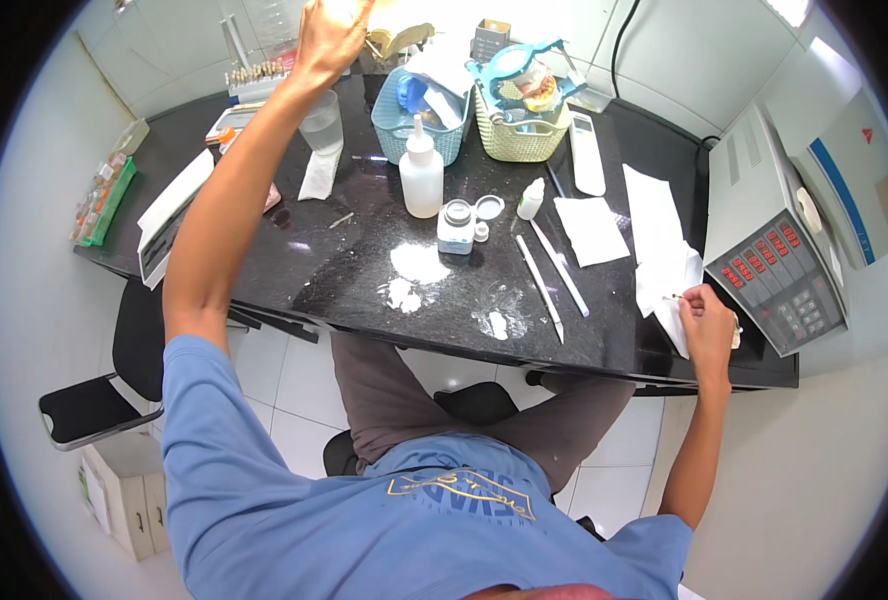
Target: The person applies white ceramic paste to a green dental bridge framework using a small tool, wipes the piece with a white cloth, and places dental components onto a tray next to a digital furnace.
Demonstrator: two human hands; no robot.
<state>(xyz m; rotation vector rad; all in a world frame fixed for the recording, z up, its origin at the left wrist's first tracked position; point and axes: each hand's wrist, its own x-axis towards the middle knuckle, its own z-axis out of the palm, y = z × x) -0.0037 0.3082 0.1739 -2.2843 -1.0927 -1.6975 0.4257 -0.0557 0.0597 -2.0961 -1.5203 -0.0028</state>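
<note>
My left hand (pixel 332 42) is raised at the far edge, its fingers curled beside a bright glare; what they grip is lost there. A tan curved piece (pixel 404 40) is just right of it. At the right end of the table my right hand (pixel 706 325) is closed in a pinch over crumpled white paper (pixel 661 275). A small thin tip shows at its fingers, too small to name. A pale yellowish piece (pixel 736 334) peeks out beside that hand. Between my arms stand a white squeeze bottle (pixel 423 178), an opened small jar (pixel 456 230) and a dropper bottle (pixel 531 199).
White powder (pixel 419 264) lies in heaps near the front edge. Two slim pen-like tools (pixel 541 290) rest right of it. A blue basket (pixel 392 135) and a green basket (pixel 514 145), with a dental model (pixel 539 88), stand behind. A control box with red digits (pixel 779 250) borders the right.
</note>
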